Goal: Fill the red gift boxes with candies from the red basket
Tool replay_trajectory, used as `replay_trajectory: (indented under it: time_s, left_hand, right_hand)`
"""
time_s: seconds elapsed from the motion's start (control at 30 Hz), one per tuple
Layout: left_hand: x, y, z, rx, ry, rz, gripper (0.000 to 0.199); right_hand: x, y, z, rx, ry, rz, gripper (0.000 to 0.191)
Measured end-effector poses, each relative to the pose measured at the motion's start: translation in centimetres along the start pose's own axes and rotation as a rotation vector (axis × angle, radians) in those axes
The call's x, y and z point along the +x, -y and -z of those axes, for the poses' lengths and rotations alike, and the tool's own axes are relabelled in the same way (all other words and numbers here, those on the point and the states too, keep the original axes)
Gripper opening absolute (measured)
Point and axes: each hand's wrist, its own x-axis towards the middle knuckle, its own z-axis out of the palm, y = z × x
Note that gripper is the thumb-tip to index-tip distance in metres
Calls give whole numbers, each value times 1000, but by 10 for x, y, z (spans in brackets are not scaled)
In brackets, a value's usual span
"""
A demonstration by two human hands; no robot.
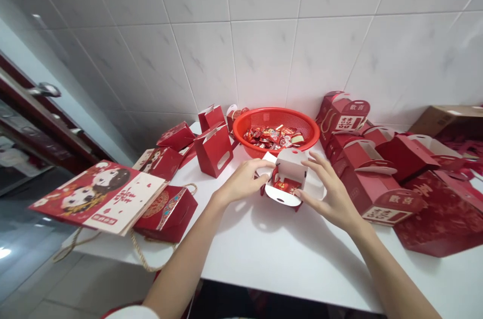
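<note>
A small open candy box (290,198), white inside and red outside, sits on the white table with its flaps spread. Red-wrapped sweets (286,185) lie inside it. At the box's left side, my left hand (245,178) pinches a white flap between thumb and fingers. My right hand (328,190) is at the right side with fingers spread and curved. Its thumb reaches the box's front right edge, while the fingertips are by the back flap. Just behind the box stands a red plastic basket (241,138) with many wrapped sweets in it.
Red gift boxes (381,190) crowd the right side, with a cardboard carton (445,120) behind. On the left are an upright red box (214,150), a red box with patterned band (169,213) and a rope-handled gift bag (109,198) overhanging the edge. A tiled wall (264,57) rises behind.
</note>
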Motion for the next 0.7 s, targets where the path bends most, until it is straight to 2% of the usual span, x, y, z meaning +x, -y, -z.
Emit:
replay_trajectory:
  time_s: [0.23, 0.43, 0.57, 0.7]
  left_hand:
    - [0, -1, -10, -21, -55, 149, 32]
    - [-2, 1, -13, -71, -31, 151, 33]
    - [-2, 0, -13, -105, -24, 123, 34]
    - [-7, -6, -11, -139, -36, 110, 36]
  right_hand:
    - [1, -9, 11, 16, 89, -147, 43]
    - [6, -7, 17, 50, 184, -223, 44]
    - [5, -1, 18, 108, 148, -207, 36]
    - [-6, 5, 16, 122, 26, -154, 28]
